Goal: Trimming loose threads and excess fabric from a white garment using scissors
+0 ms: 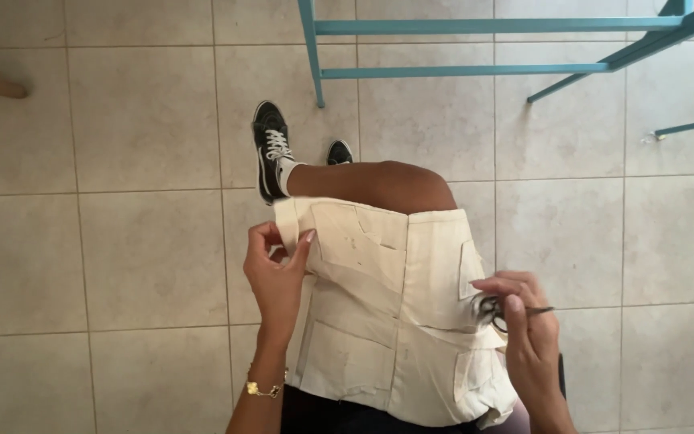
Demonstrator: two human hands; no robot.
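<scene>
Two hands (279,277), one cream garment (395,313), one scissors (496,309), two black sneakers (271,153).

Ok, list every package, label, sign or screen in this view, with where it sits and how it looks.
None in view: no package, label, sign or screen.
Cream fabric piece with sewn patches: draped over the lap, plain, faint marks only.
Left hand: pinches its left edge.
Right hand: holds small scissors at its right edge.

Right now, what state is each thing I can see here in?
Cream fabric piece: spread over the lap, patches sewn on.
Left hand: pinching the fabric's left edge.
Right hand: gripping small scissors at the fabric's right edge; blades hidden.
Black sneaker: laced, on the floor.
</scene>
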